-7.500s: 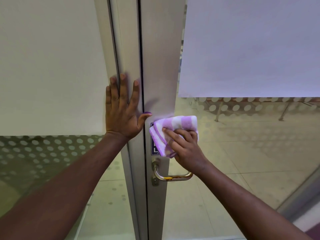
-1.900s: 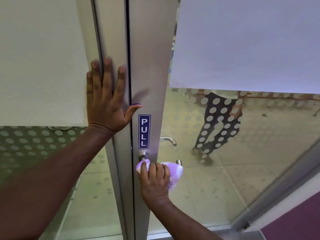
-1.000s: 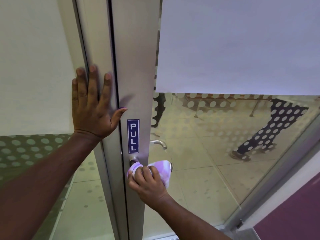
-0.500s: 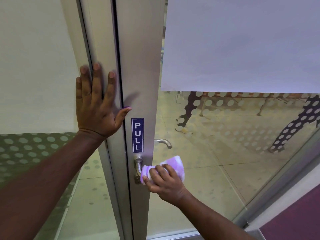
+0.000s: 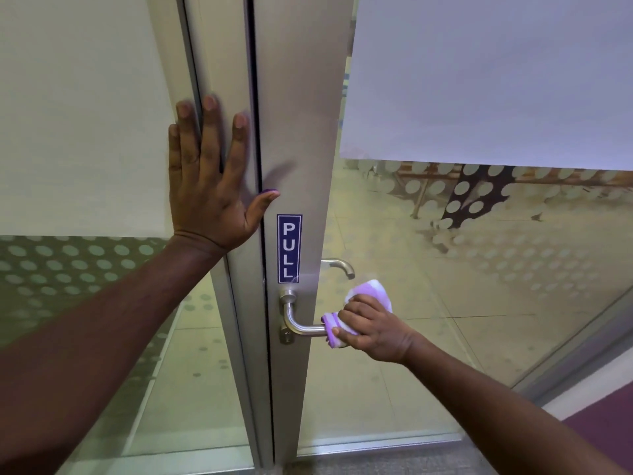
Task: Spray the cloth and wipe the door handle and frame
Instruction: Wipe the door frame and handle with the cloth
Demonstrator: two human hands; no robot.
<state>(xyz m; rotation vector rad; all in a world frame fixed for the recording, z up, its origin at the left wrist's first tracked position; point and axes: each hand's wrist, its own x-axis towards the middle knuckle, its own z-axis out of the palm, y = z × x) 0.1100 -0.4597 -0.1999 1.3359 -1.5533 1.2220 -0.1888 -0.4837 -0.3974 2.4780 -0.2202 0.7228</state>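
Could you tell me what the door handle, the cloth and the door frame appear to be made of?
Door handle: likely brushed steel, grey with soft highlights. Cloth: probably soft terry or microfibre, purple-and-white striped, bunched in the right hand. Door frame: apparently matt aluminium, smooth grey with a dull sheen.

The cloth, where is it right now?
In the head view the cloth sits lower right of centre, gripped by the right hand around the free end of the door handle, below and right of the PULL sign.
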